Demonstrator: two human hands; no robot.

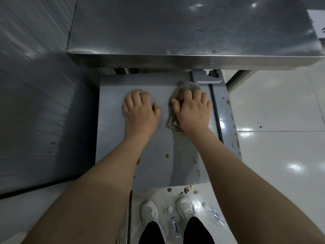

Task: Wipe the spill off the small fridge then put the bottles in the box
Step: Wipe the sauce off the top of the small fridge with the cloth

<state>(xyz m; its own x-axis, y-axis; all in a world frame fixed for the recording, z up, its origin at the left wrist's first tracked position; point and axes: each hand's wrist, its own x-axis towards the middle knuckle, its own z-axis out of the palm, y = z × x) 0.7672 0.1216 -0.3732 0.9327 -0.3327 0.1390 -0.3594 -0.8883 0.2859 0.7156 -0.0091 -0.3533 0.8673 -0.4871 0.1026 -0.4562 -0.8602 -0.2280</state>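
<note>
The small grey fridge top (154, 141) lies below me, under a steel table. My right hand (192, 110) presses down on a crumpled grey-brown cloth (184, 88) near the fridge's back right corner, fingers curled into it. My left hand (140, 110) rests flat on the fridge top to the left, holding nothing. Yellow-brown spill drops (167, 156) dot the near part of the top and the right edge strip (228, 102). Two clear plastic bottles lie on the floor, one (174, 222) between my shoes and one (215, 214) to the right. No box shows.
A steel table (175, 32) overhangs the fridge's back edge, with its leg (241, 76) at the right. A grey panelled wall (35, 103) stands on the left. Dried petals (186, 190) lie scattered on the glossy white floor tiles by my white shoes (149, 212).
</note>
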